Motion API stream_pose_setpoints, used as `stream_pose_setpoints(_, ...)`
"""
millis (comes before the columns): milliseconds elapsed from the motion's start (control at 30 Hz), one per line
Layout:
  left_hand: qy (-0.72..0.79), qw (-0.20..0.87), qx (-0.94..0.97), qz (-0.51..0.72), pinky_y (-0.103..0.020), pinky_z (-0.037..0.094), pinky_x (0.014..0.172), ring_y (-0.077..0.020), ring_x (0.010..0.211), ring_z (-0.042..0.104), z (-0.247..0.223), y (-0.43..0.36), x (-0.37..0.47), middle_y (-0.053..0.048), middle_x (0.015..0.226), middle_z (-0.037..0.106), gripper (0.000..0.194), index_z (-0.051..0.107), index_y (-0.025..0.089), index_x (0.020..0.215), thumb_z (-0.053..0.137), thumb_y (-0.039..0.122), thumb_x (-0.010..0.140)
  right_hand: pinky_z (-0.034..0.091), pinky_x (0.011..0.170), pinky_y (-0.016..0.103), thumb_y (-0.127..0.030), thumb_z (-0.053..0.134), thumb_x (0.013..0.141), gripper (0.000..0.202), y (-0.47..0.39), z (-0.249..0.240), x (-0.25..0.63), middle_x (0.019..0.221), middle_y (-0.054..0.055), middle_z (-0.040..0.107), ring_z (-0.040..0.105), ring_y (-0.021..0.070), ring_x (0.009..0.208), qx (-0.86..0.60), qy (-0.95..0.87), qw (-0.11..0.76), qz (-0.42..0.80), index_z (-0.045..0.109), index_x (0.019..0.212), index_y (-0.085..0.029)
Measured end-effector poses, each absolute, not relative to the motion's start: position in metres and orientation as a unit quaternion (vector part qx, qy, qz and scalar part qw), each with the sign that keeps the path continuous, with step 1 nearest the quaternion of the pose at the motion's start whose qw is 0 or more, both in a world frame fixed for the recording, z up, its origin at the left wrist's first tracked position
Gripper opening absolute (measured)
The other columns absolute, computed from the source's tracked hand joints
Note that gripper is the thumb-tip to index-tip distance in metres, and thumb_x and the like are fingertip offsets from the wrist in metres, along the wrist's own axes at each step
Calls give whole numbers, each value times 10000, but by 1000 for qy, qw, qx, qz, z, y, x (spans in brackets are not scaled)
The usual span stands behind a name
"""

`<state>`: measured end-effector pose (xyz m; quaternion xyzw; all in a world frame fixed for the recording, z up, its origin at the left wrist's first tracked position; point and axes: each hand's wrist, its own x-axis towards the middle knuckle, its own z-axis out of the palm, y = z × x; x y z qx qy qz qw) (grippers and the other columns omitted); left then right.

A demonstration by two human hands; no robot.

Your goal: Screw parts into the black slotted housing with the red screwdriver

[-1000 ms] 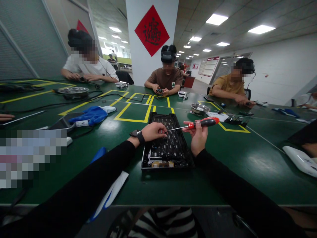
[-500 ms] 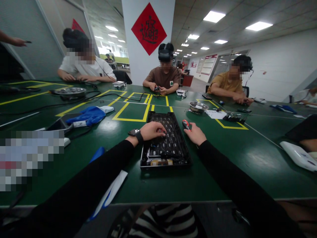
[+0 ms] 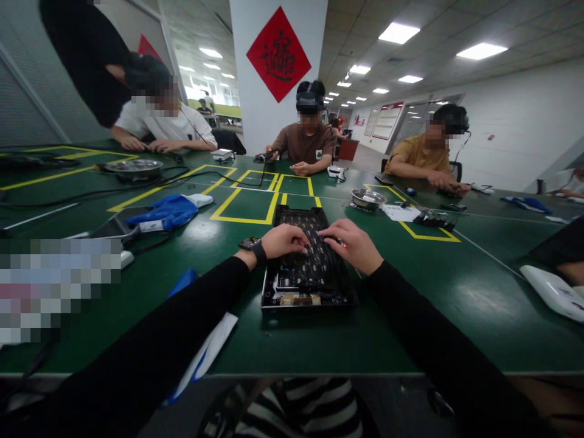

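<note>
A black open case [image 3: 314, 277] with rows of small parts inside lies on the green table in front of me. My left hand [image 3: 286, 241], with a dark watch on the wrist, rests over the case's left side, its fingertips pinched low among the parts; whatever they pinch is too small to name. Above the case's right side is my right hand [image 3: 353, 243], its fingers closed round a red and dark tool that is mostly hidden by the hand.
Blue gloves [image 3: 171, 212] lie at the left, a white and blue strip [image 3: 205, 353] near the front edge. Metal bowls [image 3: 367, 198] stand farther back. A white device [image 3: 550, 291] is at the right. Several people sit round the table [image 3: 438, 340].
My right hand has moved left with the tool, from beside the case to over it. My left hand has stayed over the parts. Across the table a person has spread their hands apart.
</note>
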<state>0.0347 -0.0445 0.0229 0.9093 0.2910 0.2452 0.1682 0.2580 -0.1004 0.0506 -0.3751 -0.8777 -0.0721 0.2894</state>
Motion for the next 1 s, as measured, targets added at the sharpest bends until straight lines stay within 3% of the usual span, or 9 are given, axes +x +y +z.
stream_pose_setpoints(300, 262, 241, 906, 229, -189, 369, 555, -94, 595, 508, 28, -51, 35, -18, 663, 598, 373, 664, 123, 802, 633, 467, 663, 389, 775, 306, -260, 489, 845, 242, -101, 45, 241, 949, 49, 573, 498, 181, 892, -302, -934, 175, -70, 607, 1056, -256)
stream_pose_setpoints(567, 252, 276, 900, 223, -189, 373, 568, -87, 583, 499, 28, -50, 36, -16, 635, 601, 344, 665, 103, 764, 654, 427, 650, 363, 724, 271, -226, 446, 867, 187, -102, 43, 232, 863, 61, 583, 506, 161, 834, -297, -934, 172, -103, 618, 927, -185)
stream_pose_setpoints(833, 263, 267, 900, 224, -190, 367, 565, -89, 607, 503, 24, -48, 34, -22, 687, 615, 266, 658, 116, 823, 612, 351, 707, 374, 731, 243, -217, 469, 855, 162, -101, 40, 237, 894, 39, 586, 515, 138, 859, -343, -913, 221, -16, 613, 925, -193)
stream_pose_setpoints(1000, 259, 253, 889, 279, -190, 357, 561, -84, 601, 471, 22, -48, 36, -13, 693, 583, 209, 623, 120, 891, 532, 262, 769, 373, 749, 248, -198, 491, 835, 149, -102, 36, 238, 895, 44, 589, 520, 142, 875, -338, -922, 188, 10, 621, 909, -192)
